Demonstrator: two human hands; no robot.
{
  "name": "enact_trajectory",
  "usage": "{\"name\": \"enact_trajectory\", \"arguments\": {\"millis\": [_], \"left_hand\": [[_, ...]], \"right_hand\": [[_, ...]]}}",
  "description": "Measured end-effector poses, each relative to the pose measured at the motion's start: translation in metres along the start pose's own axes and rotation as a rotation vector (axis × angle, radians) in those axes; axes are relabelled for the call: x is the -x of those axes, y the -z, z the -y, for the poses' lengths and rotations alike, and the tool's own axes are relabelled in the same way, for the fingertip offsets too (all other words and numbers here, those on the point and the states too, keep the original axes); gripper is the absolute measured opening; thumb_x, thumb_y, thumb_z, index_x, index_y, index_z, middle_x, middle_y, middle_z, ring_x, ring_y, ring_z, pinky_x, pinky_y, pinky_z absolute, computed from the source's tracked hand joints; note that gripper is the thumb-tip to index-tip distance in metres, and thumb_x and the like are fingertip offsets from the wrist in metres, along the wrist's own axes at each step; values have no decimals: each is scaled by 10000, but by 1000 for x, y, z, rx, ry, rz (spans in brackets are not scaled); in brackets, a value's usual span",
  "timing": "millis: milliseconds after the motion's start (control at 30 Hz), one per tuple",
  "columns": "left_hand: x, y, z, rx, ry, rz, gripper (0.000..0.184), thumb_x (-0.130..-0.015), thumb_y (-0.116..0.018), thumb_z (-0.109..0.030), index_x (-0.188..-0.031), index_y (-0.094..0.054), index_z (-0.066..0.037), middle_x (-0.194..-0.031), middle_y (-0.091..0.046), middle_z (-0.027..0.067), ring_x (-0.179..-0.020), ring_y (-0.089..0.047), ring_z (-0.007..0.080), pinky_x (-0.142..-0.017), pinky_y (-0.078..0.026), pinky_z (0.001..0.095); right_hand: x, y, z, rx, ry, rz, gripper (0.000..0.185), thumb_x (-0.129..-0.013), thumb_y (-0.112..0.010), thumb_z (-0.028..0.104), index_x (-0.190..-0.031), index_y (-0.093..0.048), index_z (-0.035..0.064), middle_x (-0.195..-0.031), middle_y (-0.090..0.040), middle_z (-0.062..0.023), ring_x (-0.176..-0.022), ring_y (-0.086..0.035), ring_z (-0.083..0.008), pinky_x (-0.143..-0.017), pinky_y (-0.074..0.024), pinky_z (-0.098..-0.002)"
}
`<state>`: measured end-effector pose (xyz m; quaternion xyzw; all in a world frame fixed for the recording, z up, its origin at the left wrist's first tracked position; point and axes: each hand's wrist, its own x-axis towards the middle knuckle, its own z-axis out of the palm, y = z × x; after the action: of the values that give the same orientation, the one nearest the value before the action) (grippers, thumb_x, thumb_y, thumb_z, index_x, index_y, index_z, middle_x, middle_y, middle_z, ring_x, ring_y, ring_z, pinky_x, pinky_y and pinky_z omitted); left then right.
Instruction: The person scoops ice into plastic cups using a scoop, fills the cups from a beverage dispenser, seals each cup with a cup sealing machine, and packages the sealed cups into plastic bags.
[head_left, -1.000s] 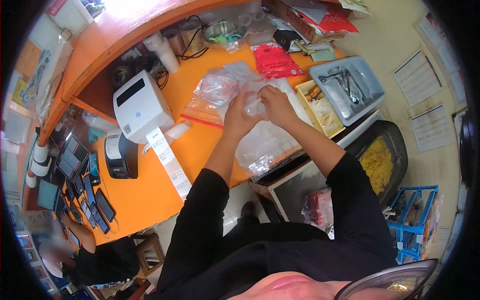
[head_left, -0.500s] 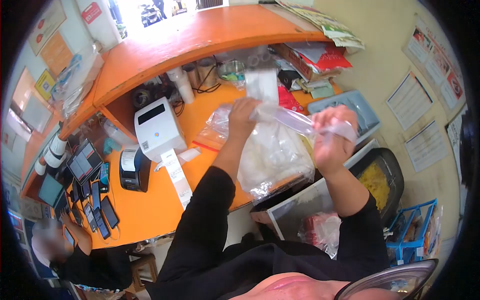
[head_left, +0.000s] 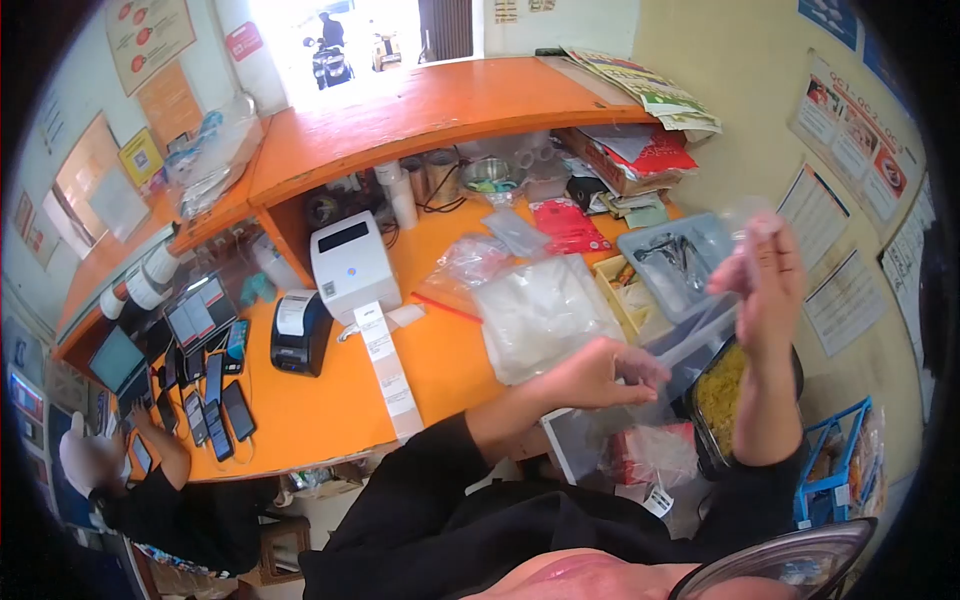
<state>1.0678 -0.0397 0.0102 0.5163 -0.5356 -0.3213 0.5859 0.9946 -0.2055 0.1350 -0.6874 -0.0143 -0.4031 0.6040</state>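
Observation:
A thin clear plastic bag [head_left: 700,342] stretches between my two hands, over the right side of the counter; its full outline is hard to make out. My left hand [head_left: 618,372] is closed with its fingertips on one end of it. Higher and further right, my right hand [head_left: 768,275] is raised with its fingers bent around more of the plastic, some of which shows by the fingertips. Left of the hands, a stack of clear plastic bags [head_left: 545,310] lies on the orange counter [head_left: 300,420]. Beneath my right hand is a black tub of yellow food [head_left: 718,400].
A blue-grey tray of utensils [head_left: 665,265] sits behind the hands, beside a yellow tray [head_left: 625,300]. A white printer [head_left: 350,265] and a card terminal [head_left: 300,335] stand leftward. Another person [head_left: 150,480] sits by several phones [head_left: 212,415]. A blue rack [head_left: 835,465] is at right.
Both hands have moved right, the left one also down toward me and off the bag stack. The plastic remains stretched between them. The head view has tilted up slightly.

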Motion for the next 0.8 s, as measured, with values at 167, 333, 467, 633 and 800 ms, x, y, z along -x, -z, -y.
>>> {"name": "enact_trajectory", "arguments": {"millis": [167, 333, 467, 633, 800], "left_hand": [[31, -28, 9, 185, 185, 5, 157, -775, -747, -94, -907, -703, -22, -838, -687, 30, -806, -621, 96, -847, -481, 275], [24, -83, 0, 296, -114, -126, 363, -790, -729, -78, -1108, -561, -28, -1073, -627, 75, -926, -607, 145, -937, -447, 324], [1, -156, 9, 482, -141, -321, 453, -824, -667, -22, -1206, -426, -56, -1234, -533, 118, -1020, -579, 205, -922, -463, 335], [-6, -223, -6, 732, -33, -288, 316, -901, -561, -50, -1205, -478, -46, -1140, -580, 126, -1017, -599, 228, -833, -510, 356], [1, -276, -16, 1015, 40, -79, 324, -937, -522, -103, -1246, -482, -11, -1239, -543, 192, -1107, -566, 315, -932, -476, 427]], "right_hand": [[8, 96, 26, -9, -86, -327, 153, -949, -538, 243, -1023, -559, 111, -750, -520, 35, -577, -558, -82, -527, -497, -241], [54, 172, 31, -61, -189, -382, 149, -948, -537, 258, -1021, -563, 131, -781, -518, 52, -661, -567, -85, -586, -504, -276], [110, 170, 67, -110, -233, -413, 156, -946, -536, 255, -1026, -563, 123, -794, -521, 50, -655, -570, -95, -580, -507, -280], [181, 205, 126, -116, -164, -536, 234, -942, -533, 237, -1108, -566, 74, -832, -533, 11, -712, -612, -149, -638, -568, -348], [247, 274, 164, -127, -10, -635, 207, -947, -516, 203, -1059, -559, 34, -900, -542, -32, -773, -616, -185, -682, -571, -371]]}}
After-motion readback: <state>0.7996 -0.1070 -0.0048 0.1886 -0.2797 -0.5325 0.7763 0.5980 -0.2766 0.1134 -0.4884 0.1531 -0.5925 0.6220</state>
